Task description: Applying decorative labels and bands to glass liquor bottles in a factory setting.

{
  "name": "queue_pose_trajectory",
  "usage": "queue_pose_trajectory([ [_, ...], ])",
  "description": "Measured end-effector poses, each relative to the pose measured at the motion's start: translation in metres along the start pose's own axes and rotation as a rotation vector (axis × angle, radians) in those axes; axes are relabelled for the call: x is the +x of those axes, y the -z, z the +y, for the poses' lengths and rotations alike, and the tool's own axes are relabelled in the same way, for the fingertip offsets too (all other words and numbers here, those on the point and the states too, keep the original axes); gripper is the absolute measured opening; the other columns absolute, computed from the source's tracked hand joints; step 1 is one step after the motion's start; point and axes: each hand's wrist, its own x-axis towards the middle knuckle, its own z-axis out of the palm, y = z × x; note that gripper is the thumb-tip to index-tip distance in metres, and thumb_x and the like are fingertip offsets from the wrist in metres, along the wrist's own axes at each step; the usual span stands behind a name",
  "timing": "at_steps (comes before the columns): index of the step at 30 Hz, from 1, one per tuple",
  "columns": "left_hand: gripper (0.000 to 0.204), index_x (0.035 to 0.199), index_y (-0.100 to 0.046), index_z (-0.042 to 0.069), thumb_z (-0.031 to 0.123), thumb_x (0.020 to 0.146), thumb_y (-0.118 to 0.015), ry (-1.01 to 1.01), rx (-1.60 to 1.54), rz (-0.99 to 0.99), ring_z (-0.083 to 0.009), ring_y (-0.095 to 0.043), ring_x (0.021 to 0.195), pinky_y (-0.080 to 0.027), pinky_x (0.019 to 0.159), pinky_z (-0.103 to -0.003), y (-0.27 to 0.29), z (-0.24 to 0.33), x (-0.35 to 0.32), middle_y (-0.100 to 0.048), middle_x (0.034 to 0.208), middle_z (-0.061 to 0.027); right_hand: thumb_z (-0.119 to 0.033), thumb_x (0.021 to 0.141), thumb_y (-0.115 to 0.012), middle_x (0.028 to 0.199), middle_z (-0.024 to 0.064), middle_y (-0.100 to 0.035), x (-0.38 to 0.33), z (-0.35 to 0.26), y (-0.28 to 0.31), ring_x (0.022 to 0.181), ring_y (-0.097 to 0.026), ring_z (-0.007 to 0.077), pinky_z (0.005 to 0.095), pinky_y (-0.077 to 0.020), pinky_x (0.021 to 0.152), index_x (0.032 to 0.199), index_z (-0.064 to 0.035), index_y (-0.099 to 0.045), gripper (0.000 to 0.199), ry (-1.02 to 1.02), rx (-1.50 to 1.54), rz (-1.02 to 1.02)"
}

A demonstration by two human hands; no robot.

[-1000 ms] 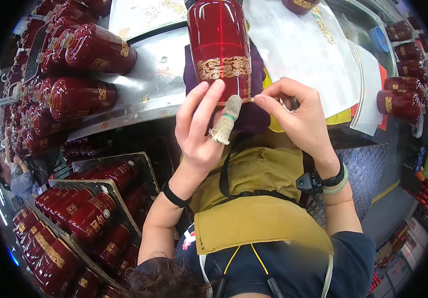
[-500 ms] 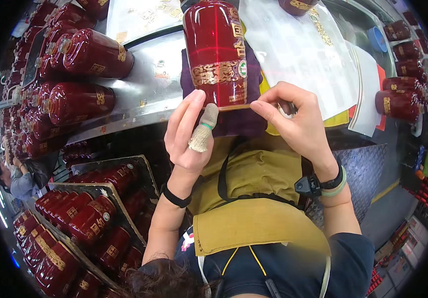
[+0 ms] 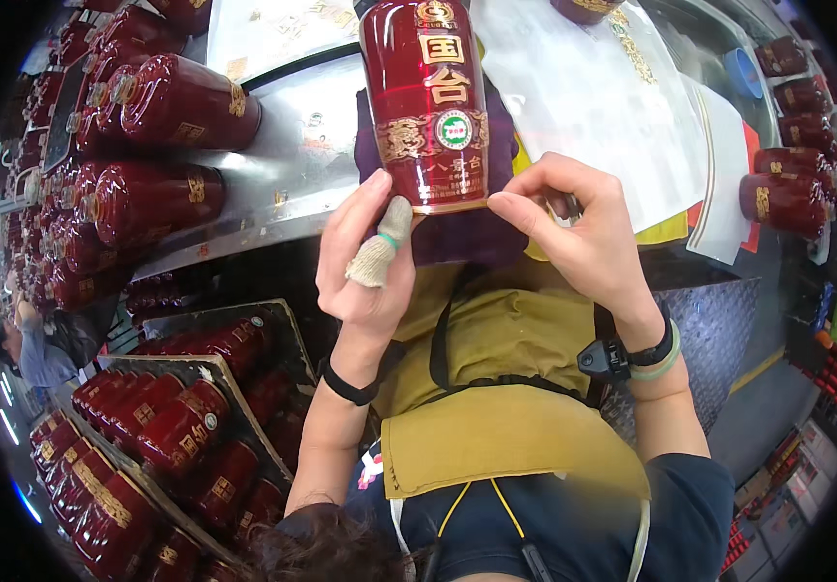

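A dark red glazed bottle [image 3: 428, 92] with gold ornament and a round seal lies on a purple cloth [image 3: 467, 238] at the near edge of a metal bench [image 3: 282, 184]. My left hand [image 3: 365, 257], with a knitted cot on the thumb, touches the bottle's bottom left edge. My right hand [image 3: 578, 233] pinches at the bottom right edge, fingers bent. Both hands steady the bottle's base. I wear an olive apron [image 3: 506, 407].
Many identical red bottles [image 3: 156, 107] lie stacked on the bench's left. More fill a tray [image 3: 147, 427] at lower left. White and yellow sheets [image 3: 622, 116] lie right of the bottle. Further red bottles [image 3: 787, 194] and a blue cup [image 3: 743, 70] stand at the right.
The bottle has turned, so its round seal and gold characters now face me. My left hand slid up to its lower left edge. My right hand stays at the lower right.
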Motion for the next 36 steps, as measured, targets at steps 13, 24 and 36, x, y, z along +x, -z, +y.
queue_pose_trajectory([
  [13, 0.043, 0.116, -0.069, -0.012, -0.010, 0.076, -0.083, -0.255, 0.284, -0.010, -0.0339, -0.069, 0.108, -0.058, 0.092, -0.040, -0.003, 0.011, 0.006, -0.072, 0.116, -0.0197, -0.012, 0.087, -0.080, 0.072, 0.0036, -0.066, 0.001, 0.007, 0.004, 0.064, -0.051, 0.0086, 0.0269, -0.0404, 0.059, 0.084, 0.0026, -0.073, 0.017, -0.017, -0.056, -0.004],
  [24, 0.047, 0.125, -0.064, -0.011, -0.017, 0.080, -0.077, -0.062, -0.063, -0.018, -0.0314, -0.069, 0.114, -0.058, 0.101, -0.040, -0.008, 0.001, 0.000, -0.066, 0.128, -0.0246, -0.010, 0.087, -0.080, 0.073, 0.0051, -0.066, -0.002, 0.000, 0.002, 0.064, -0.052, 0.0096, 0.0269, -0.0417, 0.059, 0.084, 0.0035, -0.073, 0.016, 0.011, 0.004, 0.000],
  [36, 0.046, 0.125, -0.065, -0.014, -0.014, 0.081, -0.077, -0.125, 0.214, -0.061, -0.0333, -0.070, 0.111, -0.061, 0.094, -0.037, -0.005, 0.004, -0.009, -0.071, 0.121, -0.0226, -0.011, 0.087, -0.080, 0.074, 0.0033, -0.065, -0.004, -0.001, 0.005, 0.064, -0.050, 0.0095, 0.0268, -0.0393, 0.058, 0.086, 0.0012, -0.074, 0.014, 0.059, 0.014, -0.012],
])
